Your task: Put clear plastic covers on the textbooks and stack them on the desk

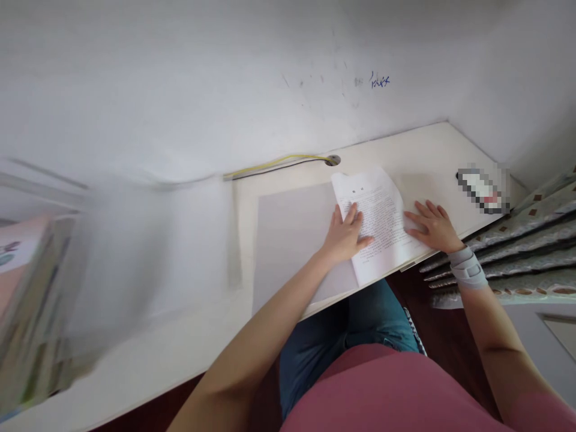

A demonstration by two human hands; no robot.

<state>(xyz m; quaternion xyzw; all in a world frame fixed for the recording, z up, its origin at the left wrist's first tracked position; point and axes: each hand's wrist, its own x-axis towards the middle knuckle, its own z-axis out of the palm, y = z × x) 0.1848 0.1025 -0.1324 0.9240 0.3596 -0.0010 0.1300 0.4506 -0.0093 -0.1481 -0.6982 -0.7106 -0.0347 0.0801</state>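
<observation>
Printed sheets of paper [378,222] lie on the white desk [427,150], their top edge and right side curling up. My left hand [345,233] rests on the left part of the print with its fingers spread. Just past the right edge of the paper is my right hand [434,225], palm down and fingers apart; I cannot tell whether it touches the sheet. A grey band circles my right wrist. Under the paper and to its left is a flat grey mat [292,234].
Books [27,276] stand at the far left, beside a blurred pale upright panel [193,240]. Yellow and black cables [279,162] run into a round desk hole [332,160]. A pixelated object [482,189] lies at the right, near a patterned curtain [517,240].
</observation>
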